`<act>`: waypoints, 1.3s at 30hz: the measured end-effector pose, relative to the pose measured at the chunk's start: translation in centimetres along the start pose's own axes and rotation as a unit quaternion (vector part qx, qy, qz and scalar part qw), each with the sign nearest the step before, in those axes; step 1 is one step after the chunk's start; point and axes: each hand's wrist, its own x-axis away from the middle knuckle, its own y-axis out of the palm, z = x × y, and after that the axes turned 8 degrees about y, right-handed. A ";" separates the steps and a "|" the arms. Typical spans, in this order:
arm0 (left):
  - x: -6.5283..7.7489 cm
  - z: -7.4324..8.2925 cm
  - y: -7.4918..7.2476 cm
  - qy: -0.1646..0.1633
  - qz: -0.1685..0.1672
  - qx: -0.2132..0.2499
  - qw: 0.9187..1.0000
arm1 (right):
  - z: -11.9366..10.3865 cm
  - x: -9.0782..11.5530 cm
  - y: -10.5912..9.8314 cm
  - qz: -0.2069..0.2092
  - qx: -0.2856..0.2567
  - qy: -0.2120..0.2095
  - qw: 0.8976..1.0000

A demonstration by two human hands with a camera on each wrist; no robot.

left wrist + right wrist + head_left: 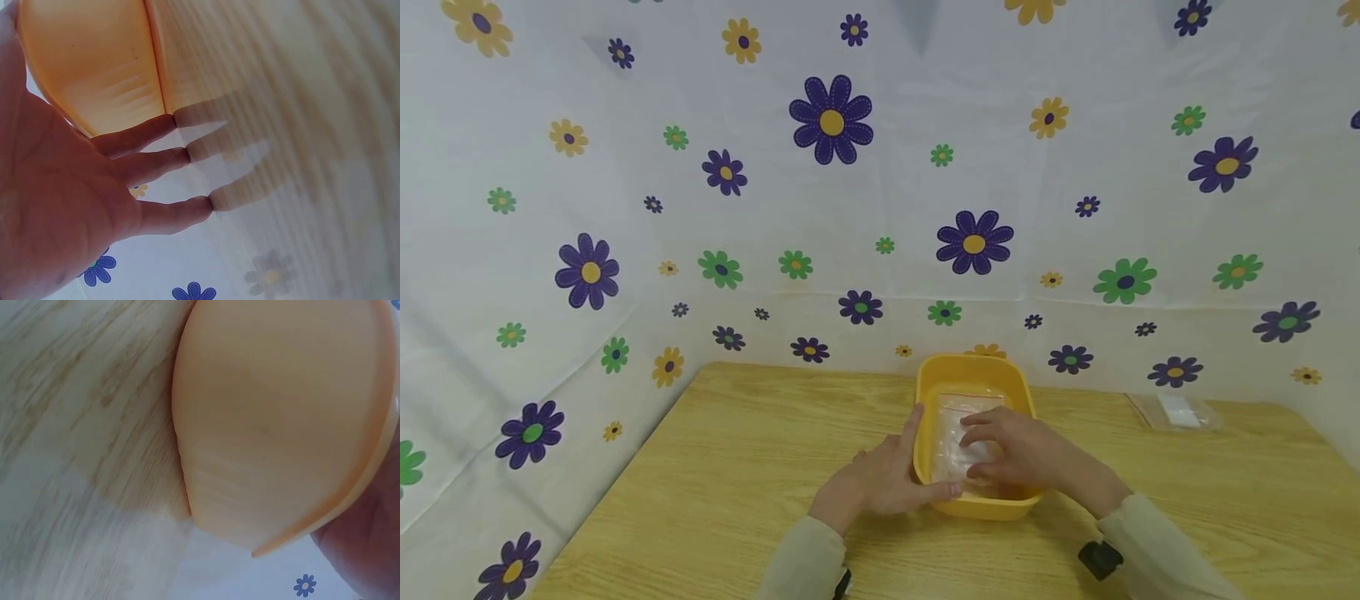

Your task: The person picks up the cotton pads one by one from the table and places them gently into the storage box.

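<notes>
A yellow plastic tub stands on the wooden table with clear zip bags lying flat inside; their contents are hard to make out. My left hand rests at the tub's near left side, its thumb reaching over the rim. In the left wrist view, straight fingers touch the tabletop beside the tub wall. My right hand reaches over the right rim into the tub. Its loosely bent fingers are spread over the bags, with a gap between thumb and forefinger. The right wrist view shows mostly the tub's outer wall, hiding those fingertips.
Another clear zip bag with a white piece inside lies at the table's back right. A white flower-patterned cloth hangs behind and to the left of the wooden table.
</notes>
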 end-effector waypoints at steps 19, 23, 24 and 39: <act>-0.1 -0.1 0.1 0.002 0.002 0.000 1.000 | 0.4 1.9 0.0 0.193 0.147 0.037 0.969; -0.1 0.0 0.0 0.002 0.000 0.003 1.000 | 0.5 2.1 0.1 0.191 0.173 0.080 0.963; -0.1 0.0 0.0 0.002 -0.001 0.002 1.000 | 0.5 2.1 0.0 0.191 0.177 0.088 0.962; 0.0 0.1 0.0 0.002 0.005 0.016 1.000 | 1.9 3.1 -0.6 0.165 0.163 0.175 0.957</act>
